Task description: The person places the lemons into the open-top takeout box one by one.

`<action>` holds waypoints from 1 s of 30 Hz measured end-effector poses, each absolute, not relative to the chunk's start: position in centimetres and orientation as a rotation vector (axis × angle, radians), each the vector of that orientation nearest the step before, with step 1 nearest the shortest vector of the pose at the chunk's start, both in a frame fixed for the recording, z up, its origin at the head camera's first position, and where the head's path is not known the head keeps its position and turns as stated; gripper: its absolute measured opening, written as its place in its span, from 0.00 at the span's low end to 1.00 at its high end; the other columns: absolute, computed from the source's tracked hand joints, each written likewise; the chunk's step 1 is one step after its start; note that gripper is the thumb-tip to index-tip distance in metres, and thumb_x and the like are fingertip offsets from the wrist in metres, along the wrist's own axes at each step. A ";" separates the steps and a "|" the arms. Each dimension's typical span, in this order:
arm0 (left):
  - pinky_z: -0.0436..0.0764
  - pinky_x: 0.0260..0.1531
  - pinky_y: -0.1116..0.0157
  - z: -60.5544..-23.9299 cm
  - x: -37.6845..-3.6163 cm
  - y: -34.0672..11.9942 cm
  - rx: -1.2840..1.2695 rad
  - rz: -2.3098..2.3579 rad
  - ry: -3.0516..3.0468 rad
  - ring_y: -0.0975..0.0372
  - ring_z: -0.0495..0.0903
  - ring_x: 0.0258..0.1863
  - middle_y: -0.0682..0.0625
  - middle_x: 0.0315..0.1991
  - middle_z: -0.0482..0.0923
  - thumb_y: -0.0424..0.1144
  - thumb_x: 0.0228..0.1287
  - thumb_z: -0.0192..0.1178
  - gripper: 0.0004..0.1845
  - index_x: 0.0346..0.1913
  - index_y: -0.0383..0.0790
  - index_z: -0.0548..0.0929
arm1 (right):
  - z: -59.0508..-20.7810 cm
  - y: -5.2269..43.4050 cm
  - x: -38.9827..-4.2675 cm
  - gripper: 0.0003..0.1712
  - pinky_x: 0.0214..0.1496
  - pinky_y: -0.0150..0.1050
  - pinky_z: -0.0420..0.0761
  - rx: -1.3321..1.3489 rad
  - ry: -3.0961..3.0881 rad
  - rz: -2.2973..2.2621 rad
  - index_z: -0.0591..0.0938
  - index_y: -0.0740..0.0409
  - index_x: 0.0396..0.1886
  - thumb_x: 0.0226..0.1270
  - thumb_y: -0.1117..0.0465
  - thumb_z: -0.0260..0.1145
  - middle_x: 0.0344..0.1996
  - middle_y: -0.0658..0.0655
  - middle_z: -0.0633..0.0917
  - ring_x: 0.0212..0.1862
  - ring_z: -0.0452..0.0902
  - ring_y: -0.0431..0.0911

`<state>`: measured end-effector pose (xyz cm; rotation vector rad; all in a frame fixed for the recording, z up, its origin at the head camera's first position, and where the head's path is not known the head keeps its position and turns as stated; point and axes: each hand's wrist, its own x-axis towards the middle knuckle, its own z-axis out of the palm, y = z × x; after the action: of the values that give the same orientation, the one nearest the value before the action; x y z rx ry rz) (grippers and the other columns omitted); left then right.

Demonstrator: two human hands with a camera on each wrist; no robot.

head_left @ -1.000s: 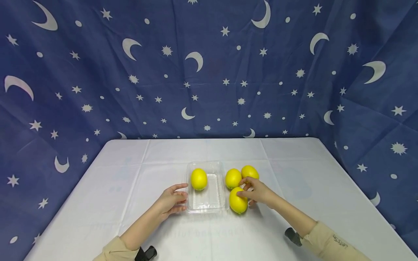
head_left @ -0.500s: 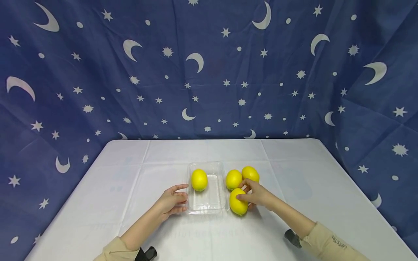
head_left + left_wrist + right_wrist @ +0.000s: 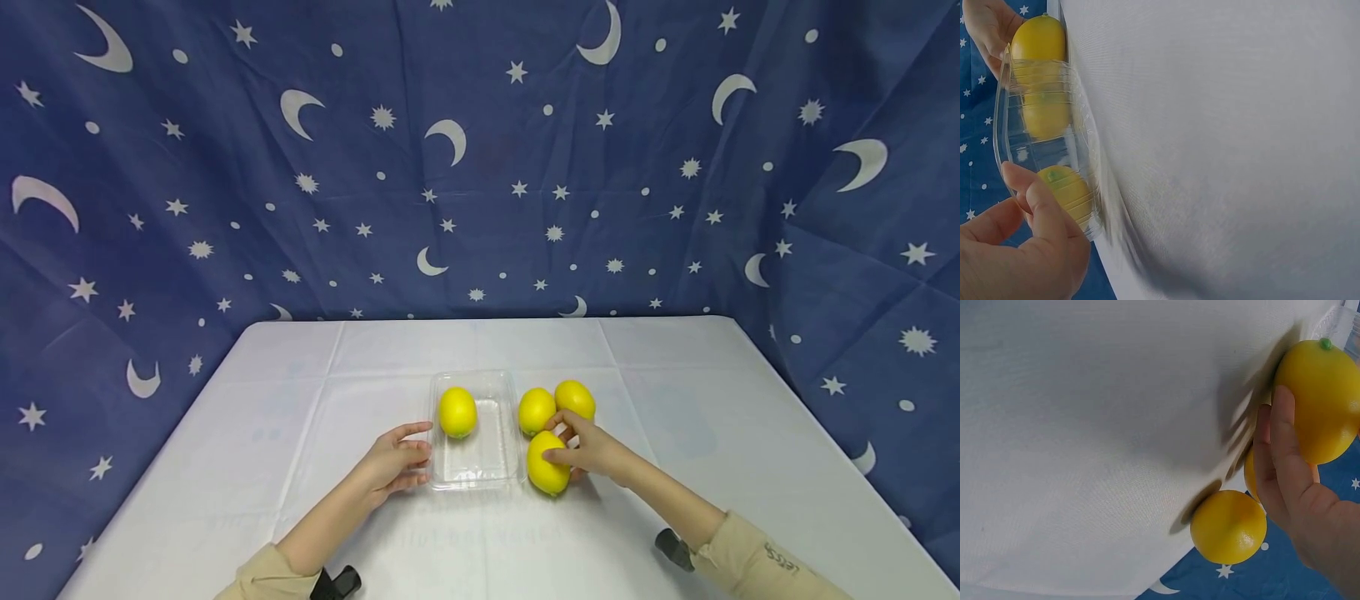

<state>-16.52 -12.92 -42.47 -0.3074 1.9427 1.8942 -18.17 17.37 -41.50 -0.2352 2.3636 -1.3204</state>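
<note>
Nearest to us, beige sleeves cover both forearms, each cut off by the lower edge of the head view, with a dark wrist device only partly seen.

Our left hand (image 3: 393,465) rests on the white tablecloth (image 3: 300,500) against the near left corner of the clear plastic tray (image 3: 480,471); its thumb and fingers curl round the thin ribbed wall, as the left wrist view shows. Our right hand (image 3: 592,448) curls round the near lemon (image 3: 546,465), a smooth, glossy yellow oval lying on the cloth just right of the tray; in the right wrist view a small green stem nub shows at its tip, and the fingers lie along its side. We cannot tell whether it is lifted off the cloth.

Inside the tray, at its far left, sits one lemon (image 3: 457,412). Beyond our right hand, two more lemons (image 3: 536,410) (image 3: 575,398) lie side by side, apparently touching, the fingertips hiding part of them.

Behind the table hangs a creased dark blue backdrop (image 3: 480,167) printed with white moons and stars.
</note>
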 end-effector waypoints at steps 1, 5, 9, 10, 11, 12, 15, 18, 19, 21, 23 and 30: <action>0.84 0.29 0.70 -42.5 -16.5 -12.9 -0.304 1.896 1.942 0.62 0.74 0.31 0.48 0.38 0.74 0.27 0.64 0.53 0.25 0.65 0.35 0.65 | -41.5 17.4 -18.2 0.23 0.31 0.39 0.84 -0.241 2.359 -1.323 0.69 0.61 0.51 0.60 0.62 0.67 0.39 0.61 0.71 0.29 0.72 0.46; 0.84 0.29 0.70 -42.5 -16.6 -12.9 -0.300 1.903 1.941 0.62 0.74 0.32 0.48 0.38 0.74 0.27 0.64 0.54 0.26 0.65 0.34 0.65 | -41.4 17.4 -18.1 0.24 0.31 0.39 0.84 -0.260 2.350 -1.325 0.68 0.61 0.52 0.60 0.61 0.67 0.42 0.63 0.71 0.29 0.72 0.46; 0.84 0.29 0.70 -42.5 -16.6 -13.0 -0.301 1.901 1.940 0.62 0.74 0.32 0.49 0.37 0.73 0.27 0.64 0.54 0.26 0.65 0.35 0.65 | -41.4 17.3 -18.1 0.25 0.32 0.40 0.84 -0.269 2.347 -1.328 0.68 0.61 0.52 0.60 0.61 0.67 0.43 0.64 0.71 0.30 0.72 0.47; 0.84 0.30 0.70 -42.6 -16.6 -13.0 -0.302 1.899 1.938 0.62 0.74 0.32 0.49 0.37 0.73 0.27 0.64 0.53 0.26 0.65 0.35 0.65 | -41.5 17.3 -18.0 0.25 0.33 0.40 0.84 -0.268 2.345 -1.329 0.67 0.61 0.53 0.60 0.61 0.67 0.44 0.64 0.71 0.31 0.73 0.47; 0.84 0.30 0.71 -42.6 -16.6 -13.1 -0.303 1.897 1.937 0.62 0.73 0.32 0.49 0.37 0.73 0.27 0.64 0.53 0.26 0.65 0.35 0.65 | -41.5 17.3 -18.0 0.25 0.33 0.41 0.84 -0.265 2.342 -1.330 0.67 0.61 0.53 0.60 0.61 0.67 0.44 0.64 0.71 0.31 0.73 0.47; 0.84 0.30 0.71 -42.6 -16.6 -13.1 -0.307 1.896 1.934 0.62 0.73 0.32 0.49 0.37 0.73 0.27 0.64 0.53 0.26 0.65 0.35 0.65 | -41.5 17.3 -17.9 0.25 0.33 0.41 0.84 -0.263 2.338 -1.330 0.67 0.61 0.53 0.60 0.61 0.67 0.45 0.65 0.71 0.32 0.73 0.47; 0.84 0.30 0.71 -42.6 -16.7 -13.0 -0.302 1.896 1.927 0.62 0.73 0.32 0.49 0.37 0.73 0.27 0.64 0.53 0.26 0.65 0.35 0.65 | -41.6 17.4 -17.8 0.26 0.34 0.41 0.84 -0.254 2.330 -1.333 0.67 0.60 0.53 0.60 0.60 0.67 0.47 0.65 0.71 0.33 0.73 0.47; 0.84 0.31 0.70 -42.5 -16.6 -13.1 -0.295 1.898 1.926 0.62 0.74 0.33 0.49 0.37 0.73 0.27 0.64 0.54 0.26 0.65 0.35 0.65 | -41.6 17.3 -17.7 0.26 0.34 0.41 0.84 -0.258 2.324 -1.339 0.67 0.60 0.54 0.60 0.60 0.68 0.48 0.66 0.71 0.34 0.73 0.47; 0.84 0.31 0.70 -42.5 -16.6 -13.1 -0.292 1.895 1.927 0.62 0.74 0.33 0.49 0.38 0.73 0.27 0.64 0.54 0.26 0.66 0.35 0.65 | -41.6 17.3 -17.7 0.26 0.33 0.41 0.84 -0.259 2.324 -1.339 0.67 0.60 0.54 0.60 0.60 0.68 0.48 0.66 0.71 0.34 0.73 0.47; 0.84 0.31 0.70 -42.6 -16.5 -13.1 -0.298 1.898 1.927 0.62 0.74 0.33 0.48 0.38 0.73 0.27 0.64 0.54 0.26 0.65 0.35 0.65 | -41.6 17.3 -17.7 0.26 0.33 0.41 0.84 -0.271 2.320 -1.341 0.67 0.60 0.54 0.60 0.61 0.68 0.48 0.66 0.71 0.34 0.73 0.47; 0.84 0.30 0.70 -42.6 -16.5 -13.1 -0.306 1.900 1.926 0.62 0.74 0.33 0.48 0.37 0.73 0.27 0.64 0.54 0.26 0.65 0.35 0.65 | -41.7 17.2 -17.7 0.26 0.33 0.41 0.84 -0.286 2.317 -1.339 0.66 0.60 0.54 0.60 0.61 0.67 0.48 0.66 0.71 0.33 0.73 0.47; 0.83 0.31 0.71 -42.5 -16.6 -13.2 -0.280 1.897 1.922 0.62 0.74 0.33 0.48 0.38 0.74 0.27 0.64 0.53 0.26 0.66 0.35 0.64 | -41.7 17.1 -17.6 0.25 0.31 0.39 0.82 -0.302 2.335 -1.333 0.67 0.60 0.53 0.60 0.62 0.67 0.48 0.67 0.72 0.32 0.72 0.46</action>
<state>-16.56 -13.24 -42.54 -0.2803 1.9217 1.8973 -17.61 17.14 -41.72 -0.3020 2.3352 -1.3328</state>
